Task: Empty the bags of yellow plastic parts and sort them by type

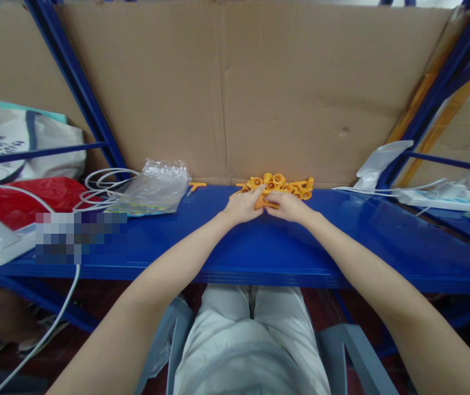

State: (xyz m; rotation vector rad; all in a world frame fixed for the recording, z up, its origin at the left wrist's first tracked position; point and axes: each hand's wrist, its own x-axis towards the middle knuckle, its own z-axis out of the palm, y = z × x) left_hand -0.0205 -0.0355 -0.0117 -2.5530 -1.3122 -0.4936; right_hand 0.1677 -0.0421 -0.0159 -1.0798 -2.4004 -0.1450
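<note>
A pile of orange plastic pieces (278,179) with flared, cup-like ends lies on the blue table against the cardboard. At its near edge my left hand (243,206) and my right hand (287,206) come together around one orange flared piece (260,203). Its wide end faces my left hand, whose forefinger stretches over it towards the pile. My right fingers close on its narrow stem. The fingertips are partly hidden among the pieces. Apart to the left lies an orange T-shaped handle (197,185) with a thin, dark, twisted-looking shaft.
The blue tabletop (284,247) ends at my lap. A clear plastic bag (152,189), white cables (103,192) and a red bag (29,200) lie left. Right are a white power strip (441,198) and a translucent bag (377,164). Cardboard (227,88) and blue posts (74,82) stand behind.
</note>
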